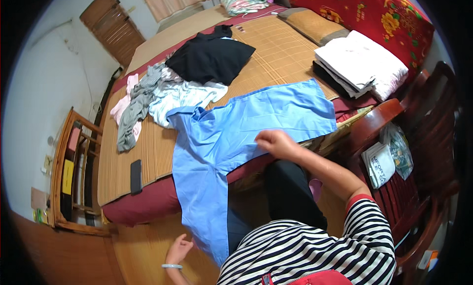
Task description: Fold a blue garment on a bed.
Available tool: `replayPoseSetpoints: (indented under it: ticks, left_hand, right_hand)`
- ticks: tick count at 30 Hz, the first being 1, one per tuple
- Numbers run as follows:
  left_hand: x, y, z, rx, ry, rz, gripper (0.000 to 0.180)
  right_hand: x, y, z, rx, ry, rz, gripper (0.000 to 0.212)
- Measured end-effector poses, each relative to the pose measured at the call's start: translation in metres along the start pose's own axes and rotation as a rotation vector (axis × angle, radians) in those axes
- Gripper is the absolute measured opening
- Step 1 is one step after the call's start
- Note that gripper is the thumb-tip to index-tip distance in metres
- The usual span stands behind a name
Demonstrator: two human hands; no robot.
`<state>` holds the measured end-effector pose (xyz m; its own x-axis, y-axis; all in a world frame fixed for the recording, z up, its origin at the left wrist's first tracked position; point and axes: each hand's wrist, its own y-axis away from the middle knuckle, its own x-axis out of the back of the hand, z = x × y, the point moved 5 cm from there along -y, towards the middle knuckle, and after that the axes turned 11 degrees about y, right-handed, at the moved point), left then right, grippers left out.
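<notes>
Light blue trousers [212, 147] lie partly on the bed, one leg stretched to the right across the mat, the other hanging over the near edge toward my lap. My right hand [278, 143] is over the lower edge of the right-hand leg, fingers loosely bent with no cloth seen in them; whether it touches the fabric is unclear. Beside the hanging leg, low in the view, my left hand [181, 248] has its fingers apart and appears to hold nothing. A pale bangle [172, 266] circles that wrist.
Beyond the trousers lie a black garment [212, 55] and rumpled striped clothes [143, 100]. A phone [136, 176] rests near the bed's left edge. Folded white clothes [350, 60] are stacked at right. A dark wooden chair [369, 124] holding bags [378, 164] stands close on my right.
</notes>
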<state>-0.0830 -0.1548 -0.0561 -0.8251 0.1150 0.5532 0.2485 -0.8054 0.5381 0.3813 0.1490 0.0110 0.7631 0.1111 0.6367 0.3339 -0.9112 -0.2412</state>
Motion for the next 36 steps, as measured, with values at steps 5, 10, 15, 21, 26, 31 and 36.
replayPoseSetpoints:
  ticks: [5,10,15,21,26,31,36]
  left_hand:
    - [0.020,-0.048,0.144,-0.415,-0.074,0.110,0.045]
    - [0.027,-0.132,0.203,-0.627,0.207,0.080,0.040]
    - [0.030,-0.207,0.269,-0.599,0.349,0.090,0.042]
    - [0.046,-0.287,0.331,-0.391,0.529,0.285,0.067]
    - [0.042,-0.353,0.353,-0.170,0.694,0.346,0.100]
    - [0.089,-0.420,0.292,-0.134,0.649,0.379,0.088]
    - [0.027,-0.384,0.327,-0.542,1.144,0.473,0.040]
  right_hand:
    - [0.102,-0.036,0.092,-0.089,0.370,0.416,0.016]
    - [0.194,-0.062,0.182,-0.468,0.769,0.673,0.021]
    - [0.193,-0.075,0.209,-0.818,0.803,0.457,0.032]
    - [0.178,-0.084,0.224,-0.643,0.889,0.493,0.035]
    - [0.187,-0.089,0.236,-0.371,0.684,0.631,0.028]
    - [0.180,-0.114,0.222,-0.300,0.689,0.621,0.029]
    - [0.192,-0.082,0.273,-0.359,0.882,0.523,0.028]
